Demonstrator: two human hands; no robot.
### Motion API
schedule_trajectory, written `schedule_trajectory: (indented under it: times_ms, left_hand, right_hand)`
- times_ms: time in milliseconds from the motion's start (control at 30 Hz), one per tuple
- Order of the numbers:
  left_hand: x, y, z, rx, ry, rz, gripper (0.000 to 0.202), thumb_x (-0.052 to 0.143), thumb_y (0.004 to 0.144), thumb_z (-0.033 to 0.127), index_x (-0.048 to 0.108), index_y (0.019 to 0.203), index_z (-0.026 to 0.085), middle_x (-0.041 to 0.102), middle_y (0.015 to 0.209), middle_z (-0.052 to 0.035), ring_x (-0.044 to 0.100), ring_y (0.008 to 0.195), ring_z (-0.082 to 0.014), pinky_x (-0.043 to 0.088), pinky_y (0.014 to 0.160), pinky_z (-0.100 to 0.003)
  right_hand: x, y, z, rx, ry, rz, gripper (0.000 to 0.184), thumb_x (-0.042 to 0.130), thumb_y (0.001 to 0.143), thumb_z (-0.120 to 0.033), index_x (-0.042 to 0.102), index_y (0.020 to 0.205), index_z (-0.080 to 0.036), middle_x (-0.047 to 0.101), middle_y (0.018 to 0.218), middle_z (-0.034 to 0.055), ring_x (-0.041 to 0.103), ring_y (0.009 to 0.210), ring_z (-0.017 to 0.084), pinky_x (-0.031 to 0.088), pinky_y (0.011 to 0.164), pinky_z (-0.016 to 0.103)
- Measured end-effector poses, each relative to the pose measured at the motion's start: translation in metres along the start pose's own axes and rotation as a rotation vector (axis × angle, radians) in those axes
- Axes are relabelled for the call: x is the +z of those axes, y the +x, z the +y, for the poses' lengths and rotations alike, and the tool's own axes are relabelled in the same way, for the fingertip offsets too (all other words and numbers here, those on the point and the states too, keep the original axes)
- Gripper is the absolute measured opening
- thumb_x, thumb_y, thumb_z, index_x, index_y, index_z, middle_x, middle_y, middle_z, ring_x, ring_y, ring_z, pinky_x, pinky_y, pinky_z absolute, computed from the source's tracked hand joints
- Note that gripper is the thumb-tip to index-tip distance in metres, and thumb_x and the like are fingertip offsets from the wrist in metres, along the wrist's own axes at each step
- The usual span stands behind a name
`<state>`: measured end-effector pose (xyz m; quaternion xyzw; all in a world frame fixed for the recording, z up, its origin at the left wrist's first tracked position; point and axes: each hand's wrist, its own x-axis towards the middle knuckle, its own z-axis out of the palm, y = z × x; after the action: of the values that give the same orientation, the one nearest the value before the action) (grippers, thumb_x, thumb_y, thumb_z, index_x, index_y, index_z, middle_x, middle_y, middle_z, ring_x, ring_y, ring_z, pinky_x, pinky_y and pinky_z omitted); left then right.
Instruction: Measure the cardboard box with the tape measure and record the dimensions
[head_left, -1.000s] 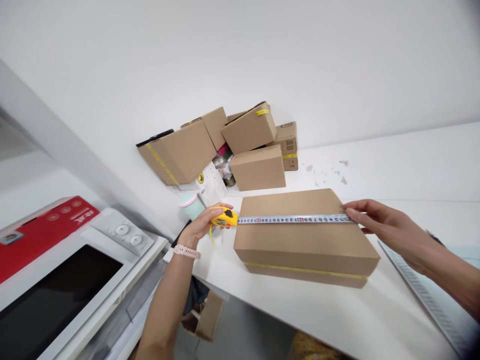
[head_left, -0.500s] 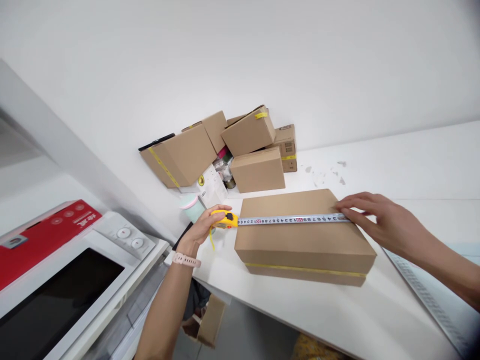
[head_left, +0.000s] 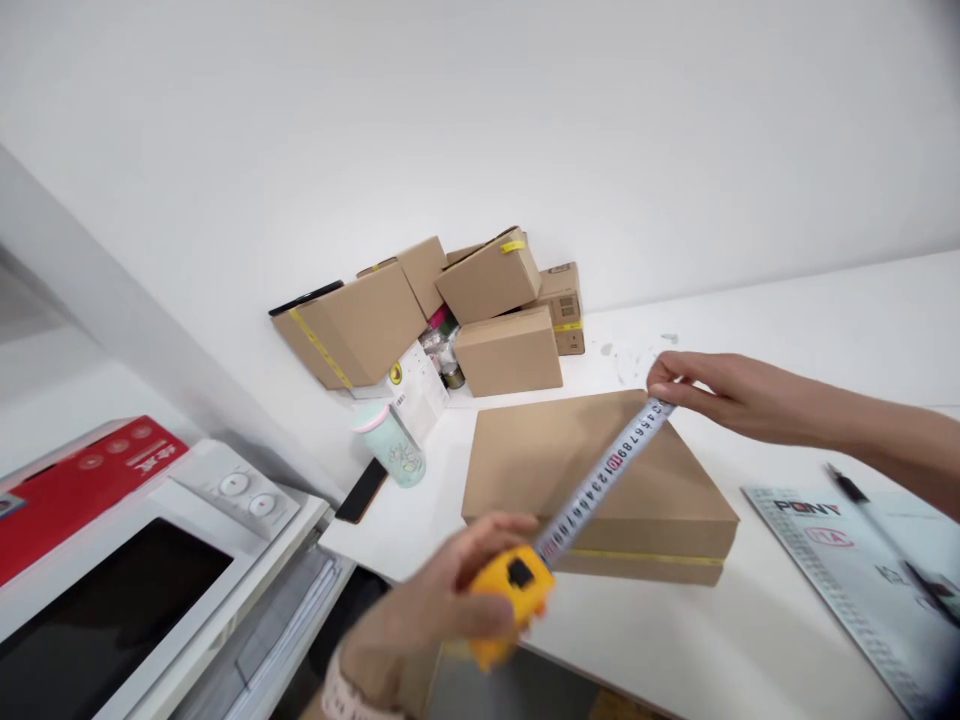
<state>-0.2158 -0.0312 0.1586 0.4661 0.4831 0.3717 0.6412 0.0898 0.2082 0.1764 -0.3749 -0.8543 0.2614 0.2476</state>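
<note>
My left hand (head_left: 450,590) grips the yellow case of a tape measure (head_left: 517,595) in front of the near edge of a cardboard box (head_left: 555,440). From the case the silver blade (head_left: 600,485) runs slantwise over the box to its far right corner. There my right hand (head_left: 697,385) pinches the blade's end between thumb and fingers. The box is closed and lies flat on the white table (head_left: 630,640), with yellow tape along its near side. Motion blurs my left hand and the case a little.
Several cardboard boxes (head_left: 510,355) are piled against the wall. To their left stand a mint tumbler (head_left: 394,445) and a dark phone-like slab (head_left: 362,492). A microwave (head_left: 112,620) is at left; a pad (head_left: 840,560) with a pen (head_left: 889,530) lies at right.
My left hand has brought the tape case from the box's left side toward me and to the right. The blade now slants across the box instead of lying along its length. My right hand has risen slightly.
</note>
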Motion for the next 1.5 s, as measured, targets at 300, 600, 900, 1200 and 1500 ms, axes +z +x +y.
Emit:
schedule_trajectory:
  times_ms: [300, 600, 900, 1200, 1500]
  left_hand:
    - [0.105, 0.067, -0.076, 0.127, -0.634, -0.042, 0.064, 0.088, 0.059, 0.052, 0.069, 0.109, 0.017, 0.074, 0.085, -0.0129, 0.073, 0.063, -0.0283, 0.057, 0.066, -0.042]
    - [0.095, 0.07, -0.055, 0.106, -0.622, -0.072, 0.064, 0.078, 0.072, 0.064, 0.069, 0.116, 0.018, 0.075, 0.093, -0.0143, 0.075, 0.07, -0.0303, 0.058, 0.071, -0.043]
    - [0.103, 0.061, -0.062, 0.112, -0.643, -0.14, 0.061, 0.075, 0.082, 0.051, 0.062, 0.126, 0.011, 0.075, 0.102, -0.0183, 0.075, 0.091, -0.0366, 0.055, 0.088, -0.053]
    - [0.098, 0.046, -0.059, 0.146, -0.643, -0.07, 0.055, 0.076, 0.083, 0.05, 0.066, 0.124, 0.015, 0.075, 0.101, -0.0174, 0.077, 0.081, -0.0335, 0.058, 0.079, -0.048]
    - [0.031, -0.021, -0.086, 0.658, -0.462, 0.946, 0.065, 0.094, 0.059, 0.046, 0.074, 0.116, 0.023, 0.078, 0.112, -0.0105, 0.074, 0.102, -0.0327, 0.063, 0.077, -0.034]
  right_hand:
    - [0.041, 0.09, -0.012, -0.133, 0.188, -0.228, 0.032, 0.067, 0.078, -0.05, 0.056, 0.065, -0.023, 0.054, 0.066, -0.0002, 0.044, 0.064, 0.017, 0.034, 0.064, 0.032]
    - [0.065, 0.089, 0.012, 0.013, 0.314, -0.153, 0.037, 0.066, 0.079, -0.057, 0.064, 0.069, -0.021, 0.064, 0.071, 0.0011, 0.055, 0.069, 0.019, 0.041, 0.068, 0.033]
    - [0.061, 0.082, 0.01, 0.062, 0.317, -0.207, 0.041, 0.069, 0.077, -0.06, 0.066, 0.069, -0.019, 0.064, 0.071, 0.0015, 0.057, 0.071, 0.02, 0.043, 0.069, 0.033]
    - [0.058, 0.073, 0.004, 0.063, 0.37, 0.117, 0.038, 0.062, 0.086, -0.055, 0.069, 0.075, -0.019, 0.07, 0.082, 0.0042, 0.063, 0.081, 0.023, 0.048, 0.074, 0.034]
    - [0.068, -0.049, 0.055, 0.434, 0.589, 0.427, 0.054, 0.05, 0.091, -0.071, 0.073, 0.103, -0.024, 0.074, 0.095, 0.0099, 0.067, 0.079, 0.025, 0.057, 0.072, 0.042]
